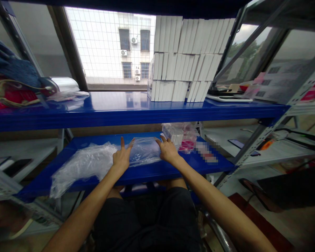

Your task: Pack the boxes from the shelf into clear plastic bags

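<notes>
A clear plastic bag (145, 151) is spread between my two hands over the lower blue shelf (136, 174). My left hand (121, 156) grips its left edge, with one finger raised off it. At the bag's upper right corner, my right hand (168, 150) has its fingers closed on the edge. Left of my left hand lies a heap of clear plastic bags (90, 161). Just beyond my right hand stands a stack of small white boxes (174, 134), next to a pink item in clear wrap (187, 144).
Above the hands runs an upper blue shelf (115, 113), carrying stacked white boxes (183, 59) and, at left, a plastic roll (64, 85). A metal upright (254, 140) borders the right side. A phone (243, 147) lies on the neighbouring shelf. A person's head shows at lower left.
</notes>
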### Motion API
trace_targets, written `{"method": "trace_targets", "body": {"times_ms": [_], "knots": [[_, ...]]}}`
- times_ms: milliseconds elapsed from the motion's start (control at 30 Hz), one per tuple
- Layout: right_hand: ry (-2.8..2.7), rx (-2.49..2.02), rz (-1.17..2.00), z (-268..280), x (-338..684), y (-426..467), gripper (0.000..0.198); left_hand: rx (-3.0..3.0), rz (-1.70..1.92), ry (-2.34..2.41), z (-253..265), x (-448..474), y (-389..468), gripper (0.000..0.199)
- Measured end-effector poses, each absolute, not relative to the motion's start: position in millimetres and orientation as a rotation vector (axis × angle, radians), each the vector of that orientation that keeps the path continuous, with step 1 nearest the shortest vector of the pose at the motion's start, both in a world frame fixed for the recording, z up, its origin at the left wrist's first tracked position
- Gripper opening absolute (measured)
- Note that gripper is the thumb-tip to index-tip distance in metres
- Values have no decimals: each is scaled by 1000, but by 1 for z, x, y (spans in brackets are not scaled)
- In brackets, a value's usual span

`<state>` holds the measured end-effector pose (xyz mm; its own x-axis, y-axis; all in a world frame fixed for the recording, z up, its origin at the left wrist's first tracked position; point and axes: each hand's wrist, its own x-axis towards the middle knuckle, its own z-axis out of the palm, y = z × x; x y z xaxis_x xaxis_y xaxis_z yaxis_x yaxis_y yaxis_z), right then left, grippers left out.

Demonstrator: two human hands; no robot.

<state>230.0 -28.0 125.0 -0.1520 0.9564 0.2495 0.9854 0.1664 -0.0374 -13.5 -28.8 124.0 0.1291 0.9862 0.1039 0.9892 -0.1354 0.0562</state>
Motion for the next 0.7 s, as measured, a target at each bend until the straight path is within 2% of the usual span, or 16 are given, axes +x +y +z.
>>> {"method": "trace_targets", "body": {"times_ms": [67,100,200,267,300,367,433,533,600,700], "knots": [[-2184,-1879,-77,120,233,-27,98,-2494,-364,-2009,116,-19,-22,115],[-2155,-1847,-2,117,234,-26,93,-2563,-493,-1974,112,-21,-19,106],[-2044,-1801,134,108,235,-19,56,-2602,-854,-1933,102,-22,-9,58],[-1999,-1841,144,104,234,-15,39,-2542,-957,-1927,101,-20,-5,34],[-2004,-1851,144,102,235,-13,37,-2521,-955,-1905,101,-19,-5,28],[-2056,-1844,159,100,236,-12,47,-2496,-843,-1859,105,-19,-8,21],[-2134,-1821,179,99,238,-14,66,-2486,-615,-1867,110,-19,-16,27],[-2284,-1865,207,101,242,-16,91,-2469,-212,-1956,117,-18,-31,58],[-2395,-1977,211,103,241,-15,95,-2460,-19,-2000,119,-15,-38,67],[-2490,-2089,173,107,237,-10,95,-2441,109,-2026,116,-9,-39,66]]}}
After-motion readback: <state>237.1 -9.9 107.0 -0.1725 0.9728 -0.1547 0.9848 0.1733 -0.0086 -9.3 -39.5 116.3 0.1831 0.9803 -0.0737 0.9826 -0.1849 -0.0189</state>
